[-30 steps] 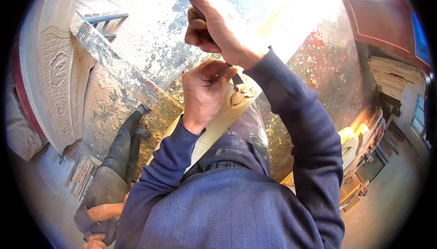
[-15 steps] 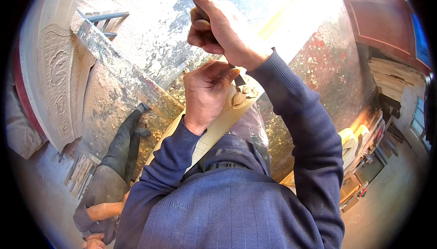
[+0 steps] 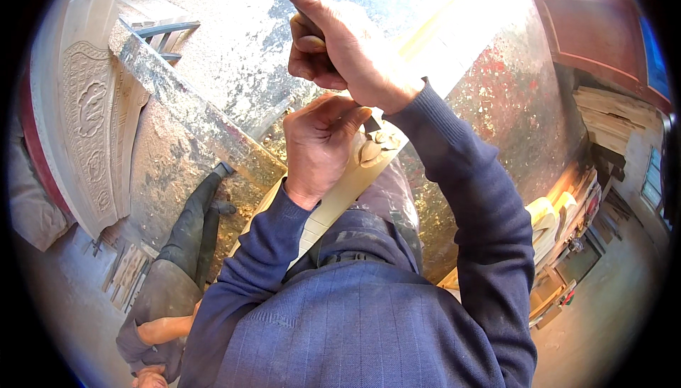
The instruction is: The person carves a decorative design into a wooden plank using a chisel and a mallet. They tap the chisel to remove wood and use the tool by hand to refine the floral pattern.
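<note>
My left hand (image 3: 319,148) is closed, with thumb and fingers pinched near the dark flat blade of a carving chisel (image 3: 372,125). The blade meets carved leaf shapes (image 3: 372,151) near the end of a long pale wooden piece (image 3: 325,219), which slants beneath my left wrist. Just above, my right hand (image 3: 347,54) is wrapped round a dark handle that juts out past its thumb toward the top edge. This handle lines up with the blade, though the stretch between my hands is hidden.
A large carved wooden panel (image 3: 92,115) leans at the left beside a worn, paint-spattered beam (image 3: 177,90). Another person (image 3: 167,296) is at the lower left. Stacked boards (image 3: 613,118) and a reddish-brown panel (image 3: 599,37) are at the right. Wood dust covers the floor.
Both hands have shifted slightly left, the right one with its handle. The blade remains at the carved leaves.
</note>
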Demonstrator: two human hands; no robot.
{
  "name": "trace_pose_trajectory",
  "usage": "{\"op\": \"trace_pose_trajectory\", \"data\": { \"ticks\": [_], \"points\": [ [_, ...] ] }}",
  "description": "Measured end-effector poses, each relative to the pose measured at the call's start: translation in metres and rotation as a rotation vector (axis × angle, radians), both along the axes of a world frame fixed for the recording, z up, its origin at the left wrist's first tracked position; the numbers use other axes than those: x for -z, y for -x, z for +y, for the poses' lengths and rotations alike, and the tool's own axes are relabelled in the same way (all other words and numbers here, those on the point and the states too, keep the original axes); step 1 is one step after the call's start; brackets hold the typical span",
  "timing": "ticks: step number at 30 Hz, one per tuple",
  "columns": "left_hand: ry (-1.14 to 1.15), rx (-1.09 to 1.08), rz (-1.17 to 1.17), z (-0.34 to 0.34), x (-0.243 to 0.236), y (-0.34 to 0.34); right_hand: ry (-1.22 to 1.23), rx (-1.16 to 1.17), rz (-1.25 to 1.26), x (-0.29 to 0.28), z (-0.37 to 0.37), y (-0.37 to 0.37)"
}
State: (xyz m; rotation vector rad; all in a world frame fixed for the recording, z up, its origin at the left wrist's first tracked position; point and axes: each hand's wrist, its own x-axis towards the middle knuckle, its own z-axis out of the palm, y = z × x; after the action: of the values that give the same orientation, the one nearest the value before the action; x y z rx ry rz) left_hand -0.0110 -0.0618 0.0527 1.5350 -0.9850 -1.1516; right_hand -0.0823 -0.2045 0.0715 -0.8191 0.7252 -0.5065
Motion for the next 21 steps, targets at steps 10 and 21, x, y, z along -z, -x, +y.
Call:
{"op": "trace_pose_trajectory", "data": {
  "ticks": [10,21],
  "points": [
    [0.044,0.029,-0.05,0.0025,0.0021,-0.003,-0.088,0.017,-0.023,0.0006,0.0034,-0.0008],
    [-0.002,-0.011,-0.01,0.0009,-0.0007,0.0,0.002,-0.023,-0.016,-0.0031,0.0001,0.0023]
  ]
}}
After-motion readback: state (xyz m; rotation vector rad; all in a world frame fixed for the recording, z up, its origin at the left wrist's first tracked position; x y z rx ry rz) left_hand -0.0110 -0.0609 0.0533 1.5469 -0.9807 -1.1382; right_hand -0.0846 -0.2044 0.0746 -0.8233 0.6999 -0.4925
